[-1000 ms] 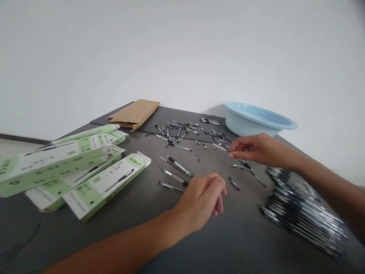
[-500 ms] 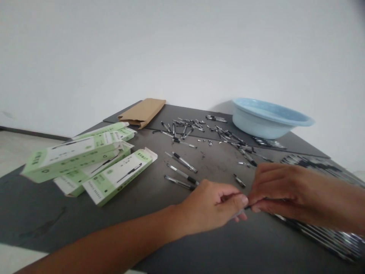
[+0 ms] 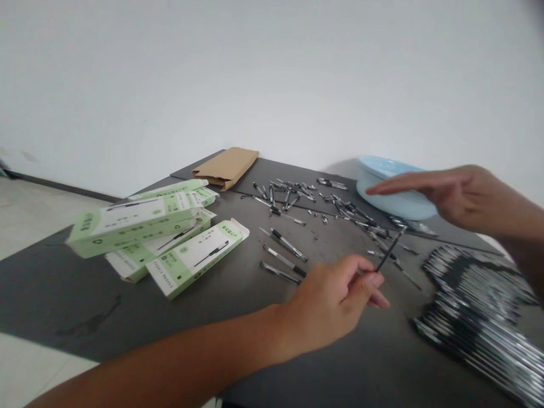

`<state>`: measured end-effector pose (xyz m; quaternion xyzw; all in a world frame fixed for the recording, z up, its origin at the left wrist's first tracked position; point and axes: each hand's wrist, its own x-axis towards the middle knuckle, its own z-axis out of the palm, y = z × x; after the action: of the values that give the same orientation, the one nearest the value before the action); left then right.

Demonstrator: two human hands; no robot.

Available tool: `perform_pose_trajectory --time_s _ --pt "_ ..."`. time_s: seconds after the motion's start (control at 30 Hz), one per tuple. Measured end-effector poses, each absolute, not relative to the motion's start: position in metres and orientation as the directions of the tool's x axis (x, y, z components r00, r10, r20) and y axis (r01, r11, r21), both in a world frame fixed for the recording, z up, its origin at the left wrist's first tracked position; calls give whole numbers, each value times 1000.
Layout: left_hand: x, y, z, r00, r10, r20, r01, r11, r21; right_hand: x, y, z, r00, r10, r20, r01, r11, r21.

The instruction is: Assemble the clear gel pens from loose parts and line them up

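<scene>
Pinched between the thumb and fingers of my left hand [image 3: 331, 303] is a slim black pen [image 3: 389, 251], tilted up and to the right. Its lower part is hidden in the grip. My right hand [image 3: 459, 195] hangs above the pen's upper end with fingers stretched out, palm downward, apart from it and holding nothing. Just beyond my left hand lie several clear pen barrels with black grips [image 3: 289, 245]. Close-packed rows of pens [image 3: 480, 334] lie on the right, below my right hand.
Green and white pen boxes [image 3: 199, 258] are stacked at left. A brown paper envelope [image 3: 229, 164] lies at the back. Loose pen parts [image 3: 293, 192] are scattered across the dark table [image 3: 204, 340]. A light blue basin [image 3: 378, 164] stands behind my right hand.
My right hand has come away from the left hand, rising and flattening out. The pen in my left hand now points upward in plain view. The camera view has shifted slightly.
</scene>
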<state>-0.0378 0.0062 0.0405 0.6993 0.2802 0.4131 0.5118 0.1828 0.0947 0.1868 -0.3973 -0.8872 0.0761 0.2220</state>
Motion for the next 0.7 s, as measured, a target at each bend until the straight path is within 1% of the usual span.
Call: perform_pose_trajectory --time_s 0.03,0.07,0.1,0.2,0.3,0.4,0.53,0.6,0.7 --pt "-38 4 42 480 814 326 -20 -361 932 173 108 183 -550 753 360 685 654 -322" --pt "-39 1 43 460 810 364 -12 -404 915 160 122 175 -547 778 310 708 627 -324" --pt "-39 -1 43 442 802 402 -7 -445 895 146 137 163 -568 795 214 732 606 -311" --pt "-40 -3 43 405 776 483 -20 -521 853 101 176 114 -641 760 109 716 643 -273" --pt "-40 -1 41 395 769 503 -18 -541 841 71 204 72 -673 740 21 719 660 -217" --pt "-41 1 42 407 769 493 -19 -533 846 58 219 52 -673 738 -44 734 659 -165" --pt "-42 2 44 408 767 495 -21 -535 845 55 220 54 -666 743 -58 742 654 -149" --pt "-42 2 44 394 774 495 -21 -531 847 59 213 62 -664 748 -26 740 651 -172" --pt "-42 2 43 334 805 491 -23 -514 858 77 190 81 -635 770 60 742 630 -228"
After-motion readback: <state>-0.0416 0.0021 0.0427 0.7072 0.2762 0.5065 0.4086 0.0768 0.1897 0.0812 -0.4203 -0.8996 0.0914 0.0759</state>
